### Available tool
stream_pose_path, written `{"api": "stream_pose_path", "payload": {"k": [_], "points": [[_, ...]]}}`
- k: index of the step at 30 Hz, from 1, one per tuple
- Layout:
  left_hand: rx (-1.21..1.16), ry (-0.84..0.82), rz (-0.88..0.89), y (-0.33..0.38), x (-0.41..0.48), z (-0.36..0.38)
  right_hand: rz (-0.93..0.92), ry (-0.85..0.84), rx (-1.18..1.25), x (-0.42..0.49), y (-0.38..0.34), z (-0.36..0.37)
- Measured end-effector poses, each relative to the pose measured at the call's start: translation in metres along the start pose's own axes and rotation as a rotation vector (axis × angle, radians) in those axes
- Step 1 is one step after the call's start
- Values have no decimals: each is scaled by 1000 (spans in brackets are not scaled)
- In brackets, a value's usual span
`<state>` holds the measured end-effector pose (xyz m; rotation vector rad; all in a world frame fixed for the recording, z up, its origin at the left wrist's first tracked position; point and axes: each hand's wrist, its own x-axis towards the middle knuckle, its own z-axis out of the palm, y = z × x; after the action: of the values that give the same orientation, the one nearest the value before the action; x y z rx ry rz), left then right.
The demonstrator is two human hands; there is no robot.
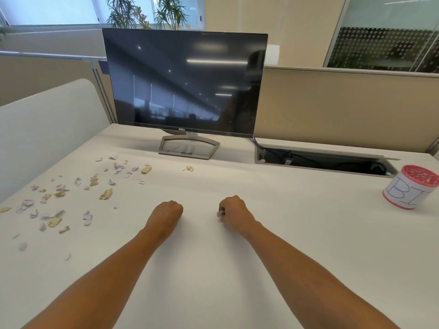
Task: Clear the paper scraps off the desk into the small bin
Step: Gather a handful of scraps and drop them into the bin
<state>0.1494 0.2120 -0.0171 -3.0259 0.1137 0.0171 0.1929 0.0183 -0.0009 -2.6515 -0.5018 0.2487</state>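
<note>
Dozens of paper scraps [59,193] — tan, white & pale purple — lie scattered over the left part of a white worktop [237,269], w/ one stray tan piece [190,168] near the foot of a dark monitor [185,84]. At centre, a person's two bare forearms reach out side by side. The left hand [166,213] is curled into a fist, knuckles up, w/ nothing visible inside. The right hand [234,212], also curled, pinches a white scrap [220,213] that pokes out on its thumb side. Both hands sit low over the worktop, apart from each other & well clear of the main scatter. The small bin [411,186] — a round tub w/ a red rim & a white label hand-lettered "BI" — stands upright at far right, near an open cable hatch [325,162], w/ reddish bits showing inside.
</note>
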Motion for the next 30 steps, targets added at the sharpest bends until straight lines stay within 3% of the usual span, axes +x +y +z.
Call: {"api": "stream_pose_path", "payload": {"k": [20,30], "points": [[-599,162,-82,275,33,-72,228,211,68,-125,228,-153],[-806,137,-74,404,88,-125,296,369,49,-147,327,-238]]}}
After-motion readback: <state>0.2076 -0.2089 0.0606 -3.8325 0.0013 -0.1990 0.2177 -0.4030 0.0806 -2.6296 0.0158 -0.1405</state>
